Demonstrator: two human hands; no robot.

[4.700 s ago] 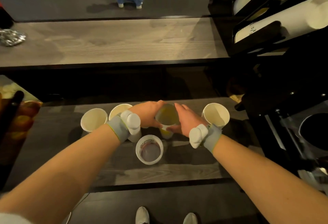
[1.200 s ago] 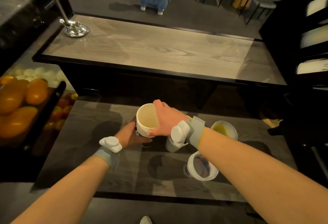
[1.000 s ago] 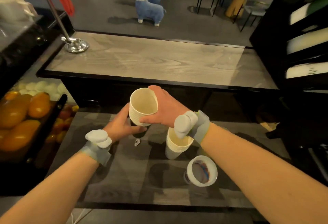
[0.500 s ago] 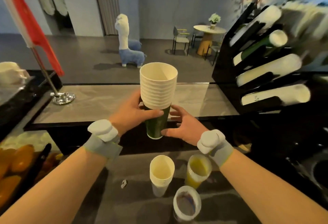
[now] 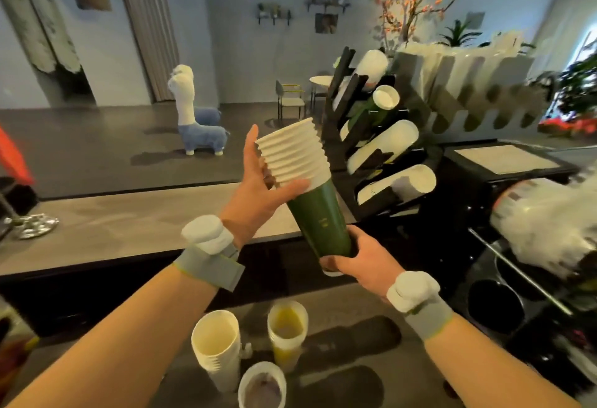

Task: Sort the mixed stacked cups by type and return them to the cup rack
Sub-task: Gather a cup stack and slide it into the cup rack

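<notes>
A stack of green paper cups [image 5: 319, 213] with white rims is held up at chest height, tilted with its open end toward the upper left. My left hand [image 5: 258, 194] grips the white rimmed end, thumb across the front. My right hand [image 5: 358, 259] cups the green base from below. The black cup rack [image 5: 342, 123] stands just right of the stack, with several tilted slots holding white stacks and one green stack [image 5: 374, 107]. On the lower counter stand a white cup stack [image 5: 216, 349], a yellow-lined stack [image 5: 287, 330] and a clear plastic cup [image 5: 261, 388].
A grey wooden bar top [image 5: 129, 223] runs behind the hands. Right of the rack stand a white holder with paper sleeves [image 5: 468, 84] and a dark machine with round wells [image 5: 497, 301]. A blue and white alpaca toy [image 5: 197, 123] stands on the floor beyond.
The cup stack rose from the lower counter to chest height and tilted from upright. My view lifted and turned right toward the rack. My right hand slid down to the stack's base.
</notes>
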